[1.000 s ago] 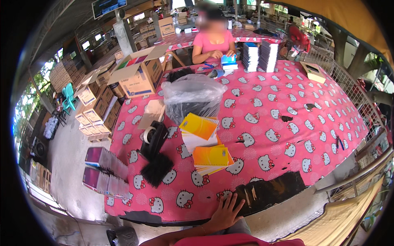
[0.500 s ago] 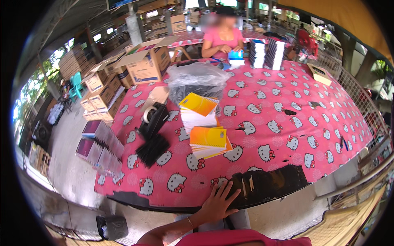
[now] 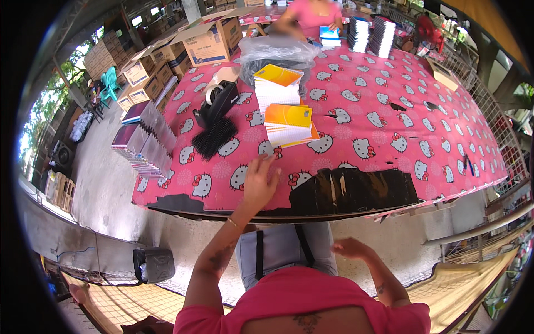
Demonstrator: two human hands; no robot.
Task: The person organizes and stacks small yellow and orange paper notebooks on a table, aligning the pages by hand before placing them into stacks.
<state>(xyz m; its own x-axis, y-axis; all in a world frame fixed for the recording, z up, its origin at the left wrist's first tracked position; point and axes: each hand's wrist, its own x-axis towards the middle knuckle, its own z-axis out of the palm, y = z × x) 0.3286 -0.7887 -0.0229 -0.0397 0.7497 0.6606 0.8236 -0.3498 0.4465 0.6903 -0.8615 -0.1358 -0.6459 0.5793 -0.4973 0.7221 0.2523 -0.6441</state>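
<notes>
You face a broad table under pink cat-print cloth (image 3: 347,132). Across it, a clear, crumpled plastic bag with dark contents (image 3: 278,50) sits behind the stacked yellow-and-orange spiral-bound notebooks (image 3: 288,115), which lie ahead of you, within easy reach. Their groups sit at differing angles, perhaps to keep batches distinct. Left of them, the black tape dispenser (image 3: 227,106) touches or nearly touches a black bristly block (image 3: 215,138), probably parked aside for working room. Your empty left hand (image 3: 260,183) extends over the near edge, fingers loosely spread; you can't tell whether they touch cloth. Your right hand (image 3: 351,247) hangs beside your lap, fingers curled, their grip unclear.
</notes>
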